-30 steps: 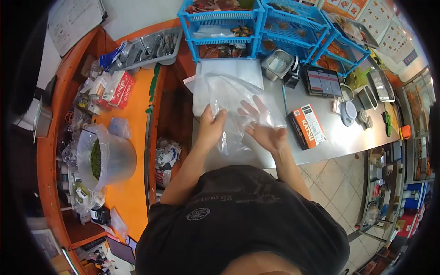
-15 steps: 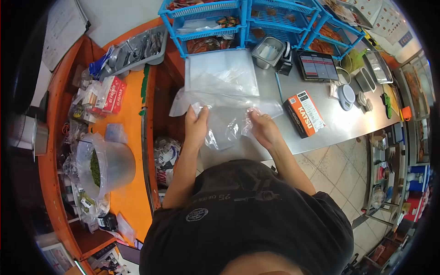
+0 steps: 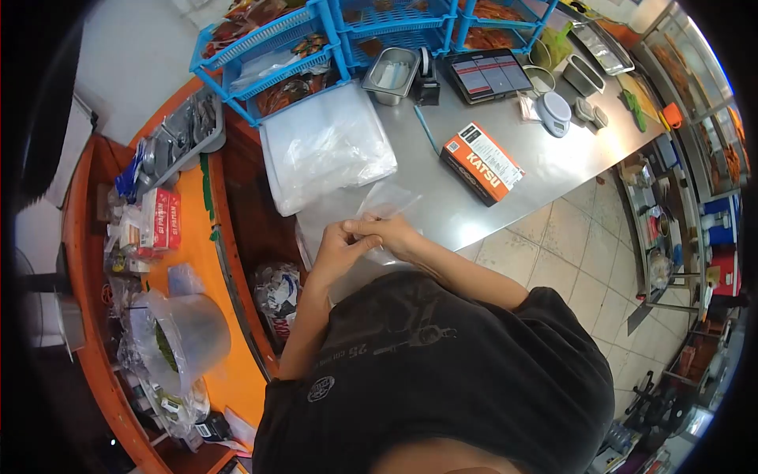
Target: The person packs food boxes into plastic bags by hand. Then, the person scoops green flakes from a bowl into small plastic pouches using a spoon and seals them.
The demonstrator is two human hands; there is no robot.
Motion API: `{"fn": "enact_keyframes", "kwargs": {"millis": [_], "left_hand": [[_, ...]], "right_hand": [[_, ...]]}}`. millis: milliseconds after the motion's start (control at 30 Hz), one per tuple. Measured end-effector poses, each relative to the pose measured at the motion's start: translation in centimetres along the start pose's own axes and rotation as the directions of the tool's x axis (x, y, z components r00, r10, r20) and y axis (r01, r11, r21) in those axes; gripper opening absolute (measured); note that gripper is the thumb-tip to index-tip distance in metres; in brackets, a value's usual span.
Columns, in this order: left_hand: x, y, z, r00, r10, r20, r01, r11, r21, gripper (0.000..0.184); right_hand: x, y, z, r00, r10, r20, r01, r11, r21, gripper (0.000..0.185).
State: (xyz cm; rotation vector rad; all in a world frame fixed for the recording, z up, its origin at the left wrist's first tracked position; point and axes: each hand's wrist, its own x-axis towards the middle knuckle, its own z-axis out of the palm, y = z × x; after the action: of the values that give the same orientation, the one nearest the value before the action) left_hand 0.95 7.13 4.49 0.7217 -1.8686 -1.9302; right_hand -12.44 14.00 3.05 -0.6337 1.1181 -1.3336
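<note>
A clear plastic bag (image 3: 389,199) is gathered between my two hands, near the front edge of the steel table. My left hand (image 3: 339,251) is closed on the bag from the left. Touching it, my right hand (image 3: 388,235) pinches the bag from the right, its thumb and fingers over the left one. Part of the bag shows above and below the hands; the rest is hidden by them. Just beyond lies a stack of clear plastic bags (image 3: 320,142) on the table.
The steel table (image 3: 430,209) holds an orange KATSU box (image 3: 482,164), a tablet (image 3: 491,75), a metal container (image 3: 391,73) and a scale (image 3: 553,114). Blue racks (image 3: 288,49) stand behind. On the left orange counter is a plastic tub (image 3: 201,332).
My hands have come together, and the spread bag is now bunched between them. The view has turned, so the table and racks appear shifted and tilted.
</note>
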Motion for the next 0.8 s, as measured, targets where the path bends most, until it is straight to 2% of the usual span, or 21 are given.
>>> {"fn": "enact_keyframes", "kwargs": {"millis": [100, 167, 200, 233, 267, 300, 333, 400, 500, 600, 667, 700, 767, 800], "left_hand": [[-0.4, 0.3, -0.3, 0.999, -0.039, -0.034, 0.029, 0.965, -0.259, 0.010], [-0.9, 0.4, -1.8, 0.989, -0.107, -0.103, 0.059, 0.918, -0.392, 0.014], [-0.9, 0.5, -3.0, 0.996, -0.072, -0.059, 0.059, 0.978, -0.198, 0.019], [-0.7, 0.7, -4.5, 0.999, -0.046, -0.008, 0.046, 0.999, 0.004, 0.025], [-0.7, 0.9, -5.2, 0.998, -0.030, 0.047, 0.020, 0.979, 0.205, 0.031], [-0.9, 2.7, -4.0, 0.999, 0.034, -0.020, -0.020, 0.881, 0.472, 0.035], [-1.4, 3.6, -4.5, 0.986, 0.128, -0.102, -0.041, 0.796, 0.605, 0.032], [-2.4, 4.9, -6.5, 0.914, 0.347, -0.211, -0.024, 0.565, 0.824, 0.026], [-3.2, 6.3, -6.7, 0.907, 0.364, -0.211, -0.038, 0.571, 0.820, 0.026], [-3.5, 6.4, -7.1, 0.867, 0.442, -0.228, -0.060, 0.548, 0.835, 0.026], [-5.6, 4.2, -13.5, 0.772, 0.397, -0.497, 0.055, 0.737, 0.674, 0.030], [-5.8, 4.3, -12.7, 0.807, 0.417, -0.419, 0.071, 0.635, 0.769, 0.034], [-5.3, 3.9, -11.9, 0.681, 0.537, -0.498, 0.062, 0.635, 0.770, 0.033], [-5.2, 3.6, -11.8, 0.609, 0.589, -0.531, 0.061, 0.632, 0.772, 0.033]], "right_hand": [[-1.1, -0.9, 0.5, 0.979, 0.195, -0.064, -0.172, 0.950, 0.262, 0.038], [-0.9, -0.4, -1.5, 0.963, 0.266, 0.051, -0.270, 0.920, 0.284, 0.044], [-0.7, -0.2, -2.3, 0.948, 0.299, 0.110, -0.318, 0.902, 0.291, 0.051], [-1.0, -0.9, -2.0, 0.964, 0.263, 0.039, -0.263, 0.965, 0.002, 0.046], [-1.3, -1.9, -1.5, 0.978, 0.206, -0.018, -0.202, 0.935, -0.291, 0.042], [-1.3, -1.9, -2.1, 0.994, 0.081, -0.067, -0.103, 0.869, -0.485, 0.035], [-1.3, -1.9, -2.6, 0.992, -0.046, -0.115, -0.043, 0.745, -0.665, 0.029], [-0.6, -0.5, -6.3, 0.898, -0.413, -0.152, 0.096, 0.521, -0.848, 0.021], [-1.5, -4.1, -6.1, 0.846, -0.464, -0.264, -0.034, 0.447, -0.894, 0.030], [-1.1, -3.4, -7.0, 0.646, -0.742, -0.182, 0.146, 0.354, -0.924, 0.037], [-2.2, -5.7, -12.3, 0.673, -0.512, -0.534, -0.101, 0.652, -0.752, 0.042], [-2.4, -5.5, -12.5, 0.652, -0.554, -0.517, -0.124, 0.595, -0.794, 0.039], [-2.7, -4.4, -13.0, 0.615, -0.634, -0.468, -0.183, 0.462, -0.868, 0.034], [-2.4, -3.9, -12.7, 0.599, -0.632, -0.492, -0.054, 0.581, -0.812, 0.028]]}}
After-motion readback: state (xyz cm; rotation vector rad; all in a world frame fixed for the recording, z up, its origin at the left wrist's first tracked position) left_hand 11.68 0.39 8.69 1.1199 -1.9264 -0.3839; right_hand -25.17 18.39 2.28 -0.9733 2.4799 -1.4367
